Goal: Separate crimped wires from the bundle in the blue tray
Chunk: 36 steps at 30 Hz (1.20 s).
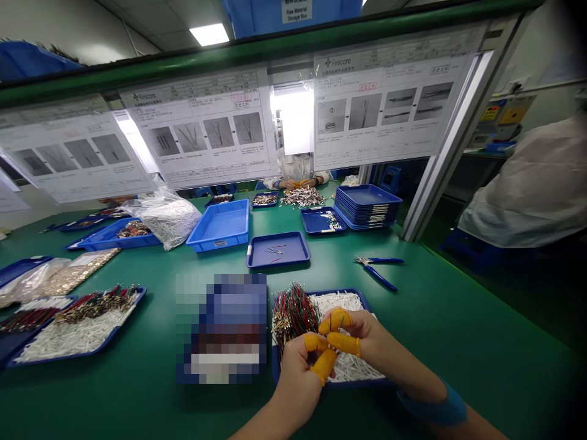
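Note:
My left hand (300, 373) and my right hand (362, 339) meet over a blue tray (362, 297), yellow finger cots on their thumbs and fingertips. Both are closed in a pinch, fingertips almost touching. A thin dark strand and a pale speck show between the fingers, too small to name surely. Beneath and beside the hands, the tray holds a bundle of red, green and black wires (296, 311) with metal ends at its left. Short white tubes (355, 366) fill the rest of it. A blue band circles my right forearm.
Left of the tray lies a pixelated blue area (233, 305). Blue-handled pliers (378, 269) rest at right. Behind are a shallow tray (279, 263) with a few wires, a blue bin (220, 226) and stacked trays (369, 195). Another person's hands (298, 183) work across the table.

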Tool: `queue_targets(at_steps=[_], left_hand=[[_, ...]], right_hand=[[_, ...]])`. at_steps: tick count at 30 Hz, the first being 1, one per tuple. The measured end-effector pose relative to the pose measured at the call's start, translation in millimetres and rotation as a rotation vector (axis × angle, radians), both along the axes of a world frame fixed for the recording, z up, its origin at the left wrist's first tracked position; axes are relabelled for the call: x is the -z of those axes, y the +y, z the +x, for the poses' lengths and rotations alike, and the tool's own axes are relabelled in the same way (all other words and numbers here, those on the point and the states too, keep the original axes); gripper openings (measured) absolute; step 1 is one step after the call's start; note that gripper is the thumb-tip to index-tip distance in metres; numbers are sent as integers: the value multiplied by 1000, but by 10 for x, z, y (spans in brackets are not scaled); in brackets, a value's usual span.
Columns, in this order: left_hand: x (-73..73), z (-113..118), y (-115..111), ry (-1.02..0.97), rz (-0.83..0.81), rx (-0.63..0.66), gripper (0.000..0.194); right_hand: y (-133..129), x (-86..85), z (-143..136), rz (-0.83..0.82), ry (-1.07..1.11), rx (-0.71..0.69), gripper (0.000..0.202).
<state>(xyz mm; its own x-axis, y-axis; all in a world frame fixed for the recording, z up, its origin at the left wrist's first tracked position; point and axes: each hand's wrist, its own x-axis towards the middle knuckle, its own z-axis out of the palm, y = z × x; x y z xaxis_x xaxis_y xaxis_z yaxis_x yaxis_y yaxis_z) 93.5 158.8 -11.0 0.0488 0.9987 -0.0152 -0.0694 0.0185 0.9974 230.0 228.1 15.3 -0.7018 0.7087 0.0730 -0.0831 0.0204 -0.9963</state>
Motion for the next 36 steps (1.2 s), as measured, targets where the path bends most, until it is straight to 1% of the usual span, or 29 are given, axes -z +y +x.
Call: queue_targets(at_steps=[2,5,7,9,11,13,16,18,21,24,26,29,34,36], left_hand=[[-14,-2,4,53,26,-19,19],[-25,-16,17,198,60,-89,18],[-19,-20,20,249,92,-91,14],[-8,-18,16,232,123,-71,10],[-3,-12,6,218,142,-74,9],[-9,-9,-3,231,143,-91,13],[-28,-13,-8,239,136,-79,19],[-35,-21,-4,192,111,-87,19],[-30,-27,12,59,48,-109,22],[-3,-17,28,9,30,-106,24],[24,-5,35,17,28,-100,22],[61,2,45,44,33,-106,22],[78,-18,47,54,44,-128,26],[68,-26,41,90,63,-126,26]], right_hand=[[11,32,-16,14,6,20,18],[38,61,-4,-16,40,79,19],[49,72,4,-32,53,105,20],[43,87,-3,-19,33,108,20],[22,108,-24,17,-2,104,20],[-3,126,-48,51,-31,98,21],[-27,123,-58,67,-60,82,22],[-25,93,-42,62,-73,79,25],[-10,38,-3,61,-56,121,28],[-2,17,20,149,-82,166,27],[-1,23,17,225,-122,170,27],[-6,37,-6,291,-145,167,28],[-22,33,-10,305,-127,156,26],[-30,28,2,297,-120,143,25]])
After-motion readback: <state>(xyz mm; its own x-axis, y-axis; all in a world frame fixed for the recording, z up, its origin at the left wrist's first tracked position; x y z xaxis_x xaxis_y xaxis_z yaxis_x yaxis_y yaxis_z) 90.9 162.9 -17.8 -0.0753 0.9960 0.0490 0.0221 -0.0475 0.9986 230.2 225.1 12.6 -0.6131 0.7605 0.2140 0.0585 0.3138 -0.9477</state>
